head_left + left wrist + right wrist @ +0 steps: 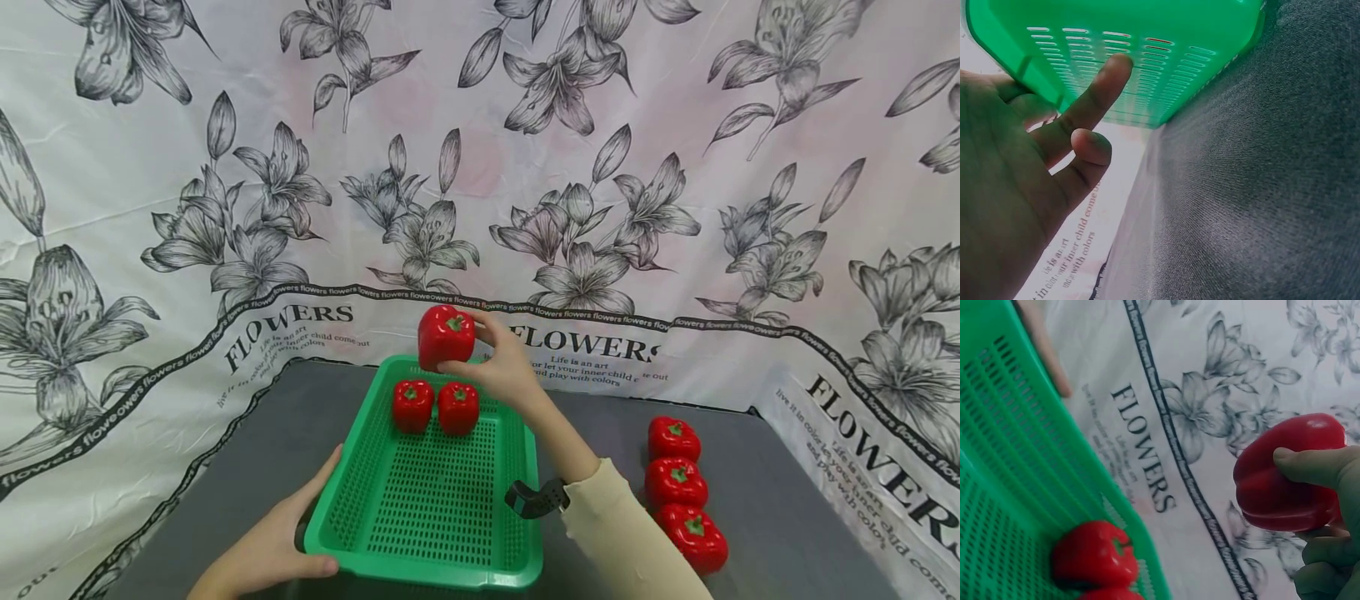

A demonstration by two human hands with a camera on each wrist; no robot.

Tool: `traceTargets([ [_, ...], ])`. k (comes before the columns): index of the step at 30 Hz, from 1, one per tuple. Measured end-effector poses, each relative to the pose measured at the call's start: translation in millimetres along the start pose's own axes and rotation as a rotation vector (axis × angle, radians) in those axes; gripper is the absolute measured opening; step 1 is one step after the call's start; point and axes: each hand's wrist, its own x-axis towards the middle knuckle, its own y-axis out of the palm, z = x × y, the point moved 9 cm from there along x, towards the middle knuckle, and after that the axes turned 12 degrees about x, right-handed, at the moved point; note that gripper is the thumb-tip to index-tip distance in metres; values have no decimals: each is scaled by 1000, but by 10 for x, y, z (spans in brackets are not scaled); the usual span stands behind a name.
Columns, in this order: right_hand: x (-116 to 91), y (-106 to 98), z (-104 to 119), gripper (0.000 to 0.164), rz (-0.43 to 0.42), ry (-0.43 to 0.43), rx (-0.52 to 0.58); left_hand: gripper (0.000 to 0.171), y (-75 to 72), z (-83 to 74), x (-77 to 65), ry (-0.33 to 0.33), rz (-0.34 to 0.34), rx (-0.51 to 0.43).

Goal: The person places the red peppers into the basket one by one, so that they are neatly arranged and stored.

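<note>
My right hand (pixel 501 364) holds a red bell pepper (pixel 444 337) above the far end of a green plastic basket (pixel 534 500). In the right wrist view, the thumb (pixel 1310 465) presses one side of the pepper, with the other fingers curled at its far side and below. Inside the basket, two more red bell peppers, a left one (pixel 412 407) and a right one (pixel 458 408), sit side by side at the far end. My left hand (pixel 273 533) rests at the basket's near left corner, its fingers loosely extended along the slotted outer wall (pixel 1166 25).
Three red bell peppers, a far one (pixel 673 439), a middle one (pixel 676 482) and a near one (pixel 693 537), stand in a row right of the basket on the dark grey tabletop (pixel 780 500). A flower-printed cloth (pixel 420 100) hangs behind the table.
</note>
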Motion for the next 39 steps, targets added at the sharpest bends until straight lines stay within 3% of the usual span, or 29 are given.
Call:
traceTargets([
  [6, 62, 284, -162, 81, 7, 20, -25, 115, 41, 41, 36, -33, 40, -70],
  [14, 30, 581, -503, 83, 39, 117, -59, 114, 17, 24, 18, -29, 27, -37],
  [23, -60, 828, -641, 77, 101, 147, -60, 113, 22, -5, -29, -12, 31, -63],
  [30, -151, 1019, -643, 79, 187, 152, -179, 113, 31, -10, -21, -21, 38, -95],
  [39, -216, 1059, -789, 85, 208, 263, -370, 114, 32, -12, -1, -16, 41, -89],
])
